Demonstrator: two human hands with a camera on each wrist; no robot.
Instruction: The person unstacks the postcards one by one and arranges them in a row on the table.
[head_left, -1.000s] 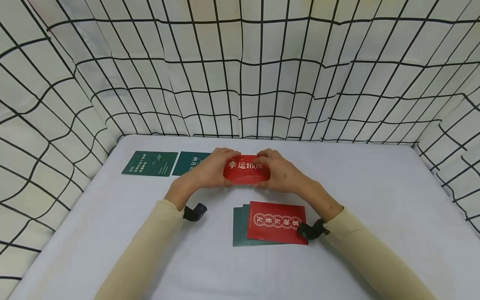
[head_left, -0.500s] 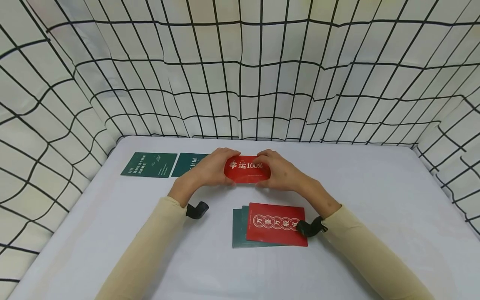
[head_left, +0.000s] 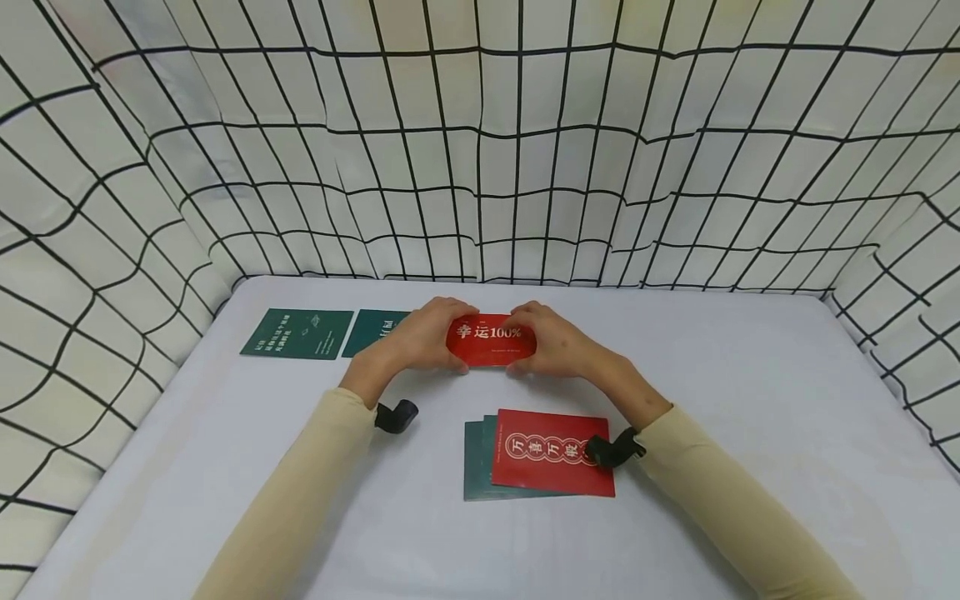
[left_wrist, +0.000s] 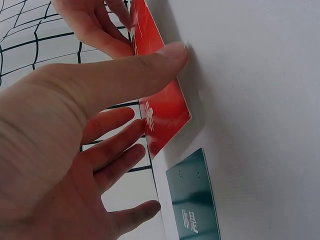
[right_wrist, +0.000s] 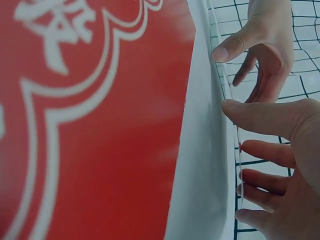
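Watching the feed from my end: both hands are on the same red card [head_left: 489, 340], mid-table, a bit toward the far side. The left hand [head_left: 420, 337] has it by its left end, thumb along the near edge and fingers spread out behind it; the left wrist view shows this nicely, thumb pressed at the card's edge right down against the table. The right hand [head_left: 551, 342] pinches the right end the same way, thumb in front, fingers behind. The card looks tilted up on its long edge, with that edge at or just off the table surface; I can't tell for sure if it's touching along its whole length.

Just left of the left hand there's a dark green card [head_left: 378, 332] lying flat, partly hidden by the hand, and further left another green card [head_left: 298, 333], also flat. The two sit side by side near the far left of the table [head_left: 750, 400].

Nearer to me, between the forearms, there's a small stack: a red card with round gold characters [head_left: 551, 450] on top of green cards [head_left: 475, 462] that stick out at its left side. The right wrist hangs just over that stack's right edge, so the right wrist camera is mostly filled with red.

No boxes, trays or other containers in view, just a grid-patterned cloth [head_left: 480, 142] walling in the table on three sides.
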